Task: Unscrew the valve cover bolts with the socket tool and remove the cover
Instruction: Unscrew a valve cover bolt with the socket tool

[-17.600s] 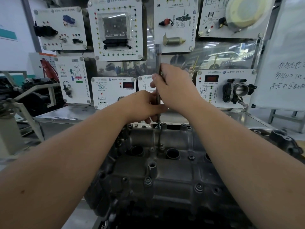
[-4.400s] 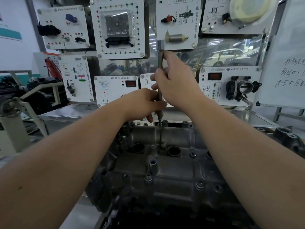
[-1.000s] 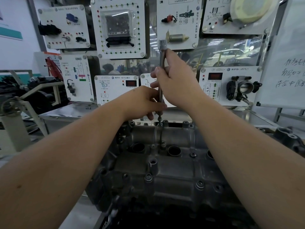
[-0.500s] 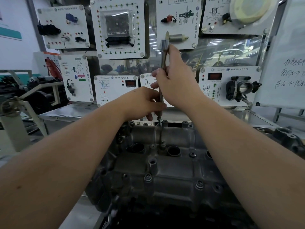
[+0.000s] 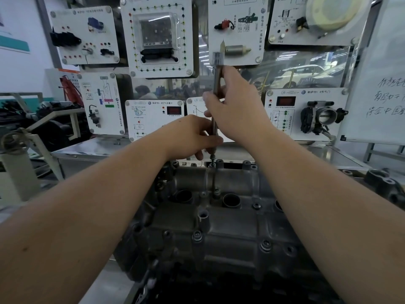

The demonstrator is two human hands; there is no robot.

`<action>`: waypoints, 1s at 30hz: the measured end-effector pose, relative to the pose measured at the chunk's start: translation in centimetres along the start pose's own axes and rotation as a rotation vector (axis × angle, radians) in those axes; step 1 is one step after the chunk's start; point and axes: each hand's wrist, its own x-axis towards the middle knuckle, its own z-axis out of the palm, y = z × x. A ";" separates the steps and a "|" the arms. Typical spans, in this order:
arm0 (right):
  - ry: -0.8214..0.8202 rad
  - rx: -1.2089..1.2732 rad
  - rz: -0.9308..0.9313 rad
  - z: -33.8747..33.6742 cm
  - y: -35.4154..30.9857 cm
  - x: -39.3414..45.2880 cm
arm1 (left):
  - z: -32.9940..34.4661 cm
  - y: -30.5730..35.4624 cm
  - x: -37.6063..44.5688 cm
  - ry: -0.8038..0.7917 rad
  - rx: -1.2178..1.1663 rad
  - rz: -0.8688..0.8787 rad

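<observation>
A grey cast-metal valve cover (image 5: 219, 218) fills the lower middle, with several bolts around its edges. A long steel socket tool (image 5: 217, 77) stands upright over a bolt (image 5: 212, 163) at the cover's far edge. My right hand (image 5: 238, 110) grips the upper part of the shaft, the top end poking out above my fingers. My left hand (image 5: 190, 137) pinches the lower shaft just above the bolt. The tool's tip sits on or just above the bolt; I cannot tell which.
White training panels (image 5: 157, 38) with car parts hang on the wall behind. A steel bench top (image 5: 92, 148) runs behind the engine. A whiteboard (image 5: 381, 84) stands at right. Dark engine parts (image 5: 385, 183) lie at the far right.
The tool's top has risen step by step against the panels behind, and my right hand has shifted its grip along the shaft. My left hand has stayed at the lower shaft.
</observation>
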 end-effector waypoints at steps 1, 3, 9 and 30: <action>0.012 -0.009 -0.014 0.0 0.0 0.0 | 0.0 0.0 0.0 0.008 0.007 0.000; 0.017 -0.024 -0.028 0.0 0.1 0.1 | 0.1 0.0 0.1 0.021 0.012 -0.004; -0.053 -0.028 -0.013 0.2 0.2 0.2 | 0.0 -0.1 0.0 -0.011 0.005 -0.003; -0.006 -0.051 -0.090 0.2 0.2 -0.1 | -0.2 0.3 -0.3 0.023 -0.019 -0.004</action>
